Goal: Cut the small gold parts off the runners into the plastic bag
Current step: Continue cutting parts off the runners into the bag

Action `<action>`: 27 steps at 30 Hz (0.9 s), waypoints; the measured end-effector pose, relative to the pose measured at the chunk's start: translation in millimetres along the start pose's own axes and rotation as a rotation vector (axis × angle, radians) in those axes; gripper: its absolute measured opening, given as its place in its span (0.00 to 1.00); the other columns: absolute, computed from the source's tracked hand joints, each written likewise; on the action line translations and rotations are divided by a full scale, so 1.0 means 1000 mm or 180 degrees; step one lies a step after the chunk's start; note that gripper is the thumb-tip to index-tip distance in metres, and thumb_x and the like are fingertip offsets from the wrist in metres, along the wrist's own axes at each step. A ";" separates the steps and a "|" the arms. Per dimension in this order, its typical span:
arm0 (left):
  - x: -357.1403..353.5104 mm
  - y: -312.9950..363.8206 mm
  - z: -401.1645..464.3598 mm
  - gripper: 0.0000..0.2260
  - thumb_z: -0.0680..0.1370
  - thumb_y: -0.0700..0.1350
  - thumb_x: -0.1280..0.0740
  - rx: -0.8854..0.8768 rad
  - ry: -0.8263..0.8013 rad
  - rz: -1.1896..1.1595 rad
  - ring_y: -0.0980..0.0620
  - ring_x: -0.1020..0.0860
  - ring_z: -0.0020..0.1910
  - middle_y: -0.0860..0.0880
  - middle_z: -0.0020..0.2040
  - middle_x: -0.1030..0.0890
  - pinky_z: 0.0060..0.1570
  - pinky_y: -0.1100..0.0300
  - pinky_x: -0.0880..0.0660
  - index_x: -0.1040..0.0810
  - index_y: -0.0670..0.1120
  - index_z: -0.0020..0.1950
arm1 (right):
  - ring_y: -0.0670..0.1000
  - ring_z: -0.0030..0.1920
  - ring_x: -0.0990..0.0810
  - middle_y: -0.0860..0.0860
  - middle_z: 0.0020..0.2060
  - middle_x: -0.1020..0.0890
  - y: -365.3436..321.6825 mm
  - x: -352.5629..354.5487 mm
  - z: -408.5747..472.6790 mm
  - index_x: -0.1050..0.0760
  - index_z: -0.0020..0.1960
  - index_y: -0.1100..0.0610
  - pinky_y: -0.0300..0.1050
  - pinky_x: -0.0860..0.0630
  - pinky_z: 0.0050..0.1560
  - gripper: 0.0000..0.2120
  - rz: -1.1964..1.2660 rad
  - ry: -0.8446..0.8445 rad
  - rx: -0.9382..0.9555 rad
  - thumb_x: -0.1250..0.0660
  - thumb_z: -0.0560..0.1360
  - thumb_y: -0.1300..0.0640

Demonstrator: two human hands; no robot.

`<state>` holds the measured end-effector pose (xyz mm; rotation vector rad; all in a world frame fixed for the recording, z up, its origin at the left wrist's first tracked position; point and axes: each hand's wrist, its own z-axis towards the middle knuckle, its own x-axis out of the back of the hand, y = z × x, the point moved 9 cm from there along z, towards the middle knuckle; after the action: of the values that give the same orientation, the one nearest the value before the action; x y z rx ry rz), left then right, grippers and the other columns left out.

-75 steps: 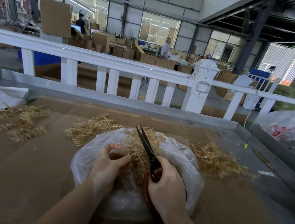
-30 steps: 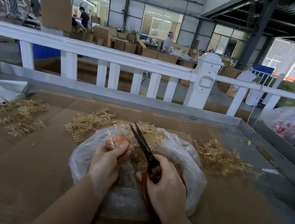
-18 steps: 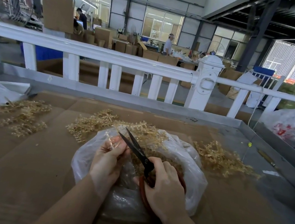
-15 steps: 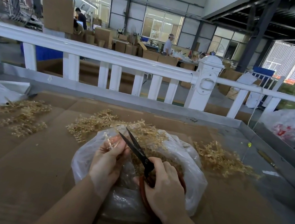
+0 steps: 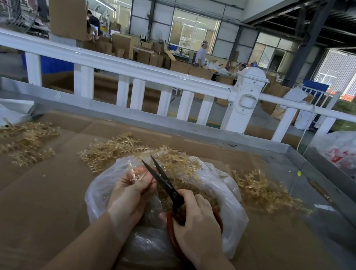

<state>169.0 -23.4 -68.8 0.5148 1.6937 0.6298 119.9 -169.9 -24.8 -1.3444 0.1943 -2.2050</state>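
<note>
Left hand point(image 5: 130, 194) over the clear plastic bag point(image 5: 232, 217), fingers curled round a small gold runner point(image 5: 134, 173) at the bag's near-left mouth. Right hand point(image 5: 196, 226) gripping red-handled scissors point(image 5: 164, 183), black blades parted, tips beside the runner. Inside the bag, a heap of cut gold parts point(image 5: 187, 188). On the cardboard-covered desk point(image 5: 20, 198), 3 loose piles of gold runners: far left point(image 5: 24, 141), just behind the bag point(image 5: 110, 152), right of the bag point(image 5: 264, 190). Behind the desk's metal rim, a white railing point(image 5: 117, 67). At the right edge, another plastic bag with red print point(image 5: 353, 152).
</note>
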 end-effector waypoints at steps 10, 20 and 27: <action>0.000 -0.001 0.000 0.09 0.78 0.31 0.37 -0.0018 0.0000 0.0045 0.55 0.21 0.35 0.44 0.43 0.20 0.34 0.68 0.21 0.23 0.39 0.54 | 0.47 0.55 0.24 0.46 0.52 0.22 -0.003 0.000 0.002 0.29 0.63 0.50 0.40 0.27 0.54 0.25 0.0040 -0.0038 0.0004 0.35 0.73 0.36; 0.002 -0.003 0.004 0.09 0.77 0.31 0.36 0.0061 -0.0061 -0.0045 0.54 0.20 0.38 0.44 0.44 0.18 0.34 0.68 0.22 0.22 0.37 0.56 | 0.49 0.51 0.22 0.48 0.48 0.20 -0.007 0.005 -0.002 0.26 0.61 0.52 0.43 0.23 0.50 0.24 -0.0018 0.0239 0.0053 0.32 0.72 0.38; -0.001 -0.004 0.001 0.09 0.75 0.28 0.37 0.0033 -0.0184 0.0290 0.53 0.17 0.34 0.44 0.37 0.16 0.31 0.65 0.23 0.20 0.39 0.46 | 0.47 0.56 0.26 0.45 0.52 0.23 -0.001 0.000 0.000 0.29 0.63 0.48 0.40 0.28 0.55 0.26 0.0016 0.0022 -0.0051 0.35 0.72 0.35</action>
<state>170.5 -26.8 -71.0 0.6149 1.6269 0.6661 119.5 -169.0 -24.4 -1.3436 0.2182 -2.2087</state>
